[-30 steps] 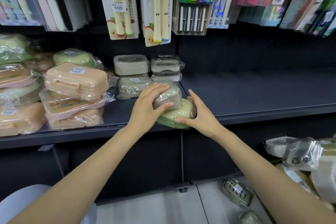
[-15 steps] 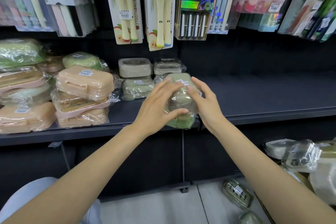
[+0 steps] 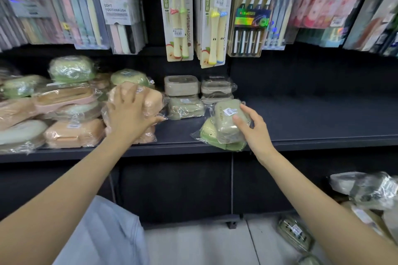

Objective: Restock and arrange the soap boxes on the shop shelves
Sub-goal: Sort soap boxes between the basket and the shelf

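- A dark shelf [image 3: 312, 118] is seen running across the scene, with its right part bare and a dark back panel behind it.
- Toothbrush packs [image 3: 179, 13] are hung in a row above the shelf.
- Wrapped peach and green soap boxes are stacked at the left of the shelf; a peach soap box [image 3: 150, 101] lies on top of the near stack.
- The left hand [image 3: 129, 114] is laid on that peach box with fingers spread and straight.
- Beige soap boxes [image 3: 183, 97] are stacked in two piles at the far middle of the shelf.
- An olive soap box [image 3: 226, 122] is gripped by the right hand [image 3: 252, 127], thumb on top and fingers curled round its right side; it rests tilted on a green soap box [image 3: 207, 133] at the shelf's near edge.
- A pale tiled floor [image 3: 193, 245] is visible below, with a wrapped box [image 3: 294, 232] lying on it at the right.
- More wrapped goods [image 3: 370, 189] are heaped at the far right.
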